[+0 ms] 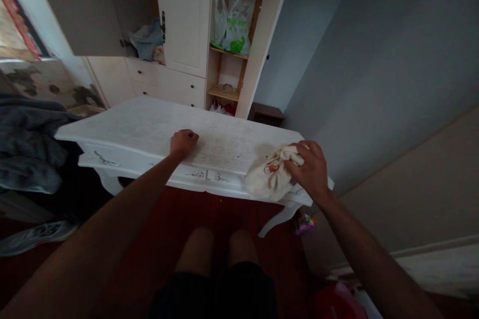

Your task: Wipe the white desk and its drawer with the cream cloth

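My right hand [310,165] is closed around a bunched cream cloth [267,179] with a small orange-brown print. The cloth lies at the right end of a white table [157,122], and part of it hangs over the front edge. My left hand [183,142] rests on the tabletop near the front edge, left of the middle, curled into a fist with nothing visible in it. A few tiny dark specks dot the surface between the hands. Carved ornaments decorate the table's front drawers.
Behind the table stands a white wardrobe [187,20] with open doors and plastic bags [237,27] on a shelf. Grey fabric [30,134] is heaped at the left. A grey wall [374,60] rises at the right. A small pink package [305,223] lies near the right table leg.
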### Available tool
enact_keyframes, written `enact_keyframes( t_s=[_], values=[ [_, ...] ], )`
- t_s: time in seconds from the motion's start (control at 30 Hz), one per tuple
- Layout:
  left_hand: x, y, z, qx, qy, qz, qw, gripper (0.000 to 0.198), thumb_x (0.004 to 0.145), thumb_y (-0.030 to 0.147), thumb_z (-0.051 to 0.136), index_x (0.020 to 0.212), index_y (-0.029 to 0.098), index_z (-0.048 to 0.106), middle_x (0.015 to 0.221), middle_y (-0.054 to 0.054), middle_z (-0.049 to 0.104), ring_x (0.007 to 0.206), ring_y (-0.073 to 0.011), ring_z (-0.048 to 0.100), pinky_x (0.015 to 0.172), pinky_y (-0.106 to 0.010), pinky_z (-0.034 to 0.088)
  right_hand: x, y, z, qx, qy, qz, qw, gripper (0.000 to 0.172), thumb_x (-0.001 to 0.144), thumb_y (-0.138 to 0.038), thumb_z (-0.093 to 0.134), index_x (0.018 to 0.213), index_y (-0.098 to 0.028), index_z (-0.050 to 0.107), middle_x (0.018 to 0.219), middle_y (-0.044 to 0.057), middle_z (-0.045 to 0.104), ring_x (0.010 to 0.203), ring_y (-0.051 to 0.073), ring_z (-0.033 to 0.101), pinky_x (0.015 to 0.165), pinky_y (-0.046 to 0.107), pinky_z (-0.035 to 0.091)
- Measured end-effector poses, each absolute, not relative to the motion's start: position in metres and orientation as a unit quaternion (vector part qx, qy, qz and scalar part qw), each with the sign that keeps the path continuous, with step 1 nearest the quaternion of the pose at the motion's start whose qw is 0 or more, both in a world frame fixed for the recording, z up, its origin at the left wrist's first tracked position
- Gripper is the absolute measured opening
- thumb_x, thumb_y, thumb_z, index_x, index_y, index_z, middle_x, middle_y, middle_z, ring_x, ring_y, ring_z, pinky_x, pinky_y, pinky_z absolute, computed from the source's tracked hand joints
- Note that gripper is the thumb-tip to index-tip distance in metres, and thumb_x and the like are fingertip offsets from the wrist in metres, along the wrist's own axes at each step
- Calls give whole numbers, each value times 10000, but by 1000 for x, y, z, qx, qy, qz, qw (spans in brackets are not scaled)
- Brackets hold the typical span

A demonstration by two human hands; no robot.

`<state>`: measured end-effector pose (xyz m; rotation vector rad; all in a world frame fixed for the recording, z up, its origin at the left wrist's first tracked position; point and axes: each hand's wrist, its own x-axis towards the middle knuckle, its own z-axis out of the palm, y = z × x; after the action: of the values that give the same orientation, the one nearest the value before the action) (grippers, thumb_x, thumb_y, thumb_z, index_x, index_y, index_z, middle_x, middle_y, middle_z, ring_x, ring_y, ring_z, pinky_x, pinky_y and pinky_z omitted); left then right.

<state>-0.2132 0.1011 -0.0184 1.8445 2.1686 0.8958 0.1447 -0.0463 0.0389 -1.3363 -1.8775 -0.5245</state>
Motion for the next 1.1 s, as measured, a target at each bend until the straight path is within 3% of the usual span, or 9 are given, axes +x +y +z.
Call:
enact_keyframes(
  t_s=[0.2,0.43,0.6,0.7,0.8,0.87,0.93,1.1],
  values=[
    [-213,97,-16,621,720,301,76,363,818,354,466,939,203,774,910,-107,774,905,-269,700,769,-311,496,168,25,59,-541,-687,-291,389,402,755,-270,624,1151,-197,628,1181,151,544,1120,335,493,984,491,419],
    [-212,94,-13,623,721,295,65,372,817,334,468,962,181,775,990,-133,766,926,-290,696,762,-333,496,158,56,-11,-526,-818,-113,204,563,778,-275,609,1322,-136,563,1356,175,525,1266,317,430,1074,471,361],
    [-210,93,-10,621,724,291,73,368,823,327,464,959,179,772,951,-124,770,917,-275,695,756,-320,496,178,63,-12,-511,-825,-14,241,710,829,-471,606,1431,-122,462,1495,176,439,1392,308,357,1156,479,273],
    [-210,93,-9,616,729,287,79,365,823,324,465,958,176,770,925,-121,770,918,-275,694,753,-322,493,207,68,-2,-531,-788,48,308,740,840,-584,567,1427,-145,463,1527,164,410,1411,284,364,1164,449,279],
    [-210,93,-9,617,732,278,77,374,826,333,459,977,176,764,933,-128,768,942,-287,691,752,-329,496,238,68,-6,-590,-696,78,402,586,868,-585,501,1264,-164,598,1406,161,551,1305,265,499,1114,436,350],
    [-209,93,-9,629,730,261,60,386,833,348,453,995,177,759,983,-139,762,962,-301,687,767,-341,499,255,64,-17,-625,-640,87,438,444,862,-551,502,1013,-176,686,1176,150,691,1132,261,612,1040,439,418],
    [-207,93,-9,645,726,234,36,394,839,365,451,1004,177,756,1037,-151,751,974,-319,682,785,-359,501,266,56,-29,-645,-609,89,453,361,847,-509,515,808,-187,675,938,125,735,951,249,660,957,438,467],
    [-203,92,-10,667,721,188,-3,386,855,371,440,1011,199,748,1037,-151,745,970,-324,679,800,-372,504,273,42,-45,-645,-570,85,501,314,847,-440,501,809,-173,661,787,105,727,796,220,670,878,417,493]
  ],
)
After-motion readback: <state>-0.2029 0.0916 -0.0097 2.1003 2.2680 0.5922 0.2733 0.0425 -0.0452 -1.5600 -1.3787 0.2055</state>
